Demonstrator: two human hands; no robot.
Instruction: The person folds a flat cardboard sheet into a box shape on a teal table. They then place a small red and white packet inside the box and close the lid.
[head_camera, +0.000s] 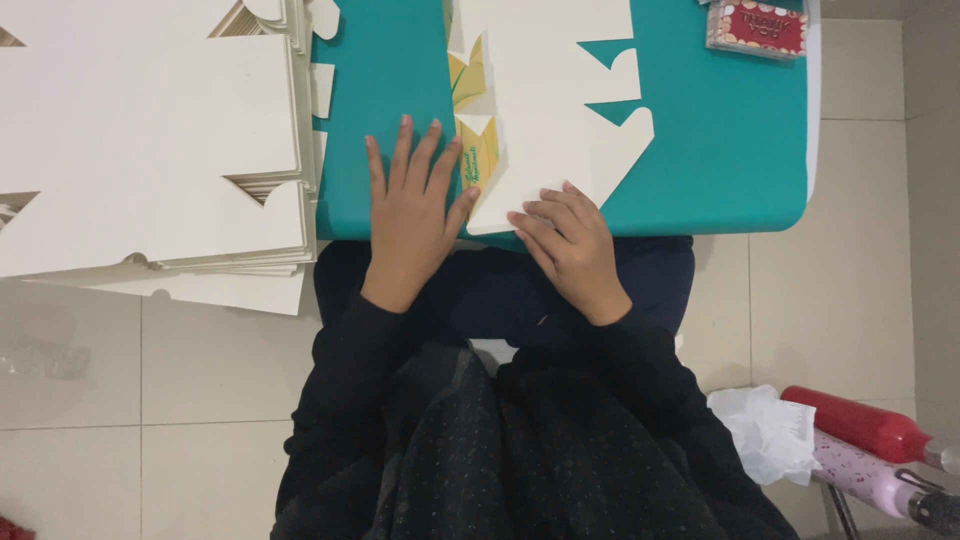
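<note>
A flat white die-cut cardboard box blank (555, 110) lies on the teal table (720, 150), with a yellow printed flap (478, 150) showing along its left side. My left hand (410, 205) rests flat on the table, fingers spread, its thumb touching the edge of the yellow flap. My right hand (565, 245) has its fingers curled and presses on the near corner of the blank at the table's front edge. Neither hand lifts anything.
A tall stack of white box blanks (150, 150) fills the left. A red packet (757, 28) lies at the table's far right corner. On the floor at right sit crumpled white paper (770, 435), a red bottle (865, 425) and a pink bottle (875, 485).
</note>
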